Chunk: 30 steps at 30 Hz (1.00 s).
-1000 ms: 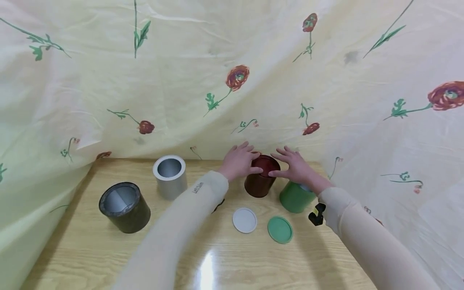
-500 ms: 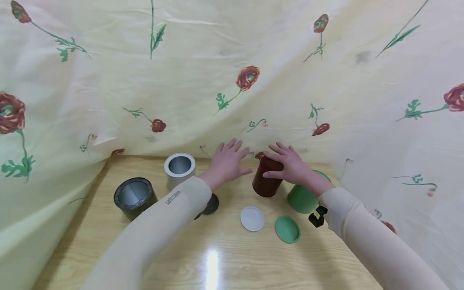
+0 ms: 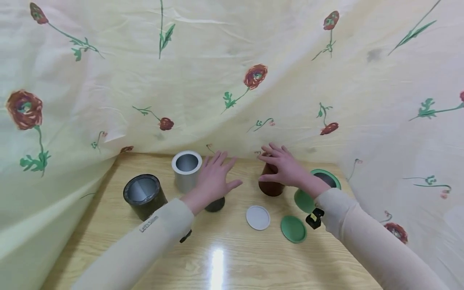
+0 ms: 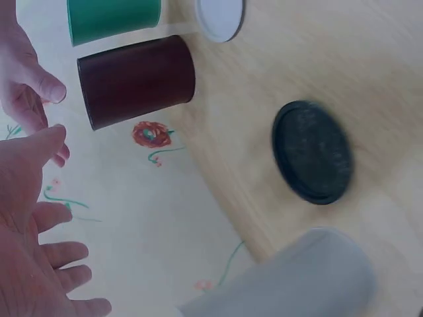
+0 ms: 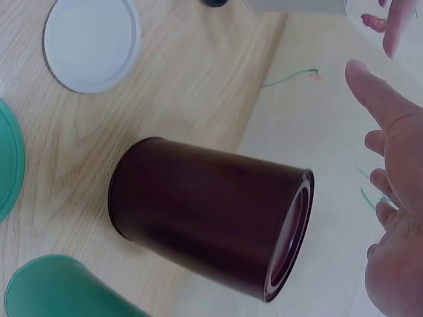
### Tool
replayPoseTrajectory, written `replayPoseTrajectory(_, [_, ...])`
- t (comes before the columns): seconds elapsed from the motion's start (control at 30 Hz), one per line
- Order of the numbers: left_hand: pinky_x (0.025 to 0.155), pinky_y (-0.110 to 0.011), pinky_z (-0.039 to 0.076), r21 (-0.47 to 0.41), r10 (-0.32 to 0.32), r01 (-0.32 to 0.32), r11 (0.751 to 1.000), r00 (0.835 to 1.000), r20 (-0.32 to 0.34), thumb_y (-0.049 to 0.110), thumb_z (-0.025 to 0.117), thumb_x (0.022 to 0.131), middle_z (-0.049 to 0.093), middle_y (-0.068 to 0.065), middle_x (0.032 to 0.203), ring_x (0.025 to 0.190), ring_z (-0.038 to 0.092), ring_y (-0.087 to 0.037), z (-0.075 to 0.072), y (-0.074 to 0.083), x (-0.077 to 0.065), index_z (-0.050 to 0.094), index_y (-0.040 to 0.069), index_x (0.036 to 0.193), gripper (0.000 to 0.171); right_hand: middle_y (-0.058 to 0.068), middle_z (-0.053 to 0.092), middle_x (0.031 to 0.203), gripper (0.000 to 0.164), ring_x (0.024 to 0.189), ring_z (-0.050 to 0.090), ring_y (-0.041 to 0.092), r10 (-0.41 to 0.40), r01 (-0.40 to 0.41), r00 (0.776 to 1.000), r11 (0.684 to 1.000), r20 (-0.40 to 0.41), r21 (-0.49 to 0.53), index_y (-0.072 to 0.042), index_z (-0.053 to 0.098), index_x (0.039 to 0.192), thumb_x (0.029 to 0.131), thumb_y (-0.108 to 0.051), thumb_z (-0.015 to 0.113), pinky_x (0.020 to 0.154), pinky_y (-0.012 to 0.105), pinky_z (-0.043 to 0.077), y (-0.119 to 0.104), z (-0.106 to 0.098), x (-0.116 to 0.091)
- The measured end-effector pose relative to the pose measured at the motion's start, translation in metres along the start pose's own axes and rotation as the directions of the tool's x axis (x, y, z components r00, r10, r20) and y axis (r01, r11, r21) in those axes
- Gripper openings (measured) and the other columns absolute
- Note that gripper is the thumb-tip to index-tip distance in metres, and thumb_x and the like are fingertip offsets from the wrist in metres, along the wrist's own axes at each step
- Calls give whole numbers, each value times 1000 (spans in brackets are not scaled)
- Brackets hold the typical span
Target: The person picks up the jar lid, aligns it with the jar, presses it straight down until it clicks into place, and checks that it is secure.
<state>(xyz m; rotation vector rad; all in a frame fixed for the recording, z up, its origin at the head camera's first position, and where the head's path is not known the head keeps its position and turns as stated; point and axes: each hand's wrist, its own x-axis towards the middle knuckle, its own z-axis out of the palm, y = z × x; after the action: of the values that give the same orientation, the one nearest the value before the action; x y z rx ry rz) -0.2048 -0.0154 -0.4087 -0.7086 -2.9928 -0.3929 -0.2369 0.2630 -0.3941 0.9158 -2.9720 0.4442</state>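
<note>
A dark red cylindrical canister (image 5: 205, 211) stands upright on the table, with a raised rim and a recessed reddish top. Above it hovers my right hand (image 3: 286, 167), fingers spread and holding nothing; a gap shows between hand and rim in the right wrist view. My left hand (image 3: 208, 181) is also spread and bare, in the air beside the grey canister (image 3: 184, 183), which it partly covers in the head view. Below that hand a round black lid (image 4: 313, 152) lies on the wood. The green canister (image 3: 303, 200) is partly hidden behind my right forearm.
Nearer me lie a white lid (image 3: 258, 218) and a green lid (image 3: 293, 229). At the left stands a black canister (image 3: 145, 205), its top open. A flower-patterned cloth (image 3: 203, 80) hangs behind and around the wooden table (image 3: 181, 266).
My left hand has moved left, away from the dark red canister toward the grey one, uncovering the black lid. My right hand has shifted left over the dark red canister. The head view has turned slightly left.
</note>
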Motion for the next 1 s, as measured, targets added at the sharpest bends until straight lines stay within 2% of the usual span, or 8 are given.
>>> replayPoseTrajectory(0.17, [126,-63,31,-31,-14,12,999,999,-52,61,69,99,40,-16,169,159,31,-37,11,-9,-24,48,20,163,79,25,40,167,72,160,22,49,-26,26,1000,1000,9,5,-4,62,149,90,-35,88,126,74,13,-6,9,3])
replayPoseTrajectory(0.4, [126,-62,31,-79,-57,53,995,997,-53,61,71,98,44,-19,166,157,36,-40,39,-19,-53,52,15,160,79,25,41,167,71,158,25,50,-59,58,998,998,32,17,-3,63,148,90,-36,88,126,73,14,-13,27,7])
replayPoseTrajectory(0.53, [123,-63,34,-116,-96,86,990,992,-82,58,73,97,46,-20,164,155,39,-41,54,-25,-65,53,13,159,79,24,41,167,72,159,24,49,-83,80,996,996,46,47,-4,62,149,91,-38,87,127,72,14,-19,40,10])
replayPoseTrajectory(0.73, [120,-66,38,-140,-140,121,983,982,-129,55,77,95,49,-23,161,153,41,-43,77,-33,-77,54,10,157,81,25,41,166,74,158,24,51,-114,110,991,992,69,63,-4,61,150,90,-38,87,125,74,16,-24,63,12])
replayPoseTrajectory(1.0, [120,-69,36,-156,-208,190,969,972,-109,55,78,94,48,-23,162,153,41,-42,101,-41,-85,51,9,159,84,25,40,167,76,159,24,50,-130,120,988,986,79,116,-4,60,151,89,-38,87,126,73,16,-29,93,23])
